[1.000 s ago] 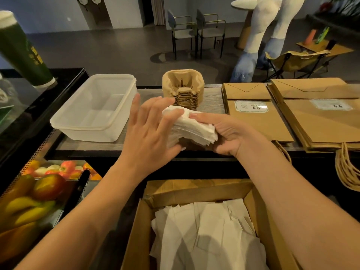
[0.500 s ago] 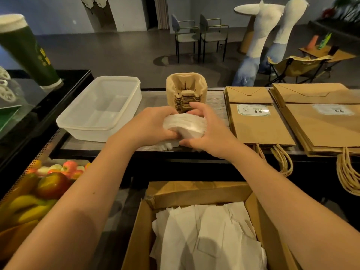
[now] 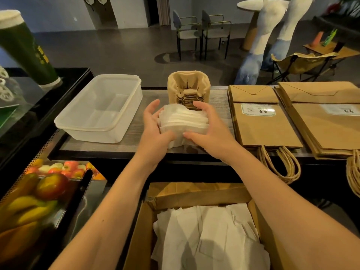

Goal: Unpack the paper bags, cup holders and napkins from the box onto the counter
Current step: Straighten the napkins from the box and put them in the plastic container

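Observation:
A stack of white napkins [image 3: 183, 121] rests on the grey wooden counter [image 3: 136, 133], just in front of the brown stack of cup holders [image 3: 188, 88]. My left hand [image 3: 155, 129] cups the stack's left side and my right hand [image 3: 206, 129] its right side, fingers curled round it. Two piles of brown paper bags [image 3: 263, 121] [image 3: 327, 121] lie flat on the counter to the right, handles hanging over the front edge. Below me the open cardboard box [image 3: 194, 195] holds more loose white napkins [image 3: 210, 236].
An empty translucent plastic tub [image 3: 101, 110] stands on the counter to the left. A fruit display [image 3: 39, 191] sits at lower left behind a black ledge. A large green cup model [image 3: 23, 49] is at far left. Chairs and tables stand beyond the counter.
Both hands have set the napkin stack down flat on the counter and shifted from gripping it at an angle to cupping its two sides.

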Motion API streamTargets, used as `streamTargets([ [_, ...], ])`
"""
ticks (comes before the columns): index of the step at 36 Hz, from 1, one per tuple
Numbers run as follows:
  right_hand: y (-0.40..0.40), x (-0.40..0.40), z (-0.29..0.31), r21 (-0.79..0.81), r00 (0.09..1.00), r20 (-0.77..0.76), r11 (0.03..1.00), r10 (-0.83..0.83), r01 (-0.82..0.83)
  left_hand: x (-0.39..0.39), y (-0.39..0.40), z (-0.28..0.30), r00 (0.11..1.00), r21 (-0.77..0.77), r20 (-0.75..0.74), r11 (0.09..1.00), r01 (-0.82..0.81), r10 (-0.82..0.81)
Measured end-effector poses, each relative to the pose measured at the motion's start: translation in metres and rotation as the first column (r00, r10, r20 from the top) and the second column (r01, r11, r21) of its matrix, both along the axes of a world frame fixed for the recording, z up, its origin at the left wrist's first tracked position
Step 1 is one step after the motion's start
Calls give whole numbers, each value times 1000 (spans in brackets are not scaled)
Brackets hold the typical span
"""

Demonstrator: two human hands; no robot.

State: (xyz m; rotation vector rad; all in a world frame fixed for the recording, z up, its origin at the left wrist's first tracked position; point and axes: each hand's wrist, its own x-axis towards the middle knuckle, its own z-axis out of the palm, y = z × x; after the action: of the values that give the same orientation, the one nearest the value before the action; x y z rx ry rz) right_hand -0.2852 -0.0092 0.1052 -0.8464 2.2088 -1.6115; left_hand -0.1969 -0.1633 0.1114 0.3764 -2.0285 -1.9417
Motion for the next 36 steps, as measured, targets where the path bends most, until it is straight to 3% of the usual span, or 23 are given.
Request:
streamTargets([
  [3, -2, 0, -2, -25, 1000, -18, 1000, -18, 17, -1, 5, -4, 998, -75, -62, 997, -26, 22],
  [7, 3, -2, -6, -4, 1000, -6, 1000, -18, 18, 0, 4, -5, 998, -187, -14, 980, -68, 67],
  [22, -7, -8, -8, 3, 999, -32, 1000, -23, 23, -2, 14, 4, 999, -46, 12, 998, 41, -41],
  [36, 0, -10, -7, -13, 997, -58, 998, -58, 57, -9, 5, 1, 994, -42, 41, 994, -98, 99],
])
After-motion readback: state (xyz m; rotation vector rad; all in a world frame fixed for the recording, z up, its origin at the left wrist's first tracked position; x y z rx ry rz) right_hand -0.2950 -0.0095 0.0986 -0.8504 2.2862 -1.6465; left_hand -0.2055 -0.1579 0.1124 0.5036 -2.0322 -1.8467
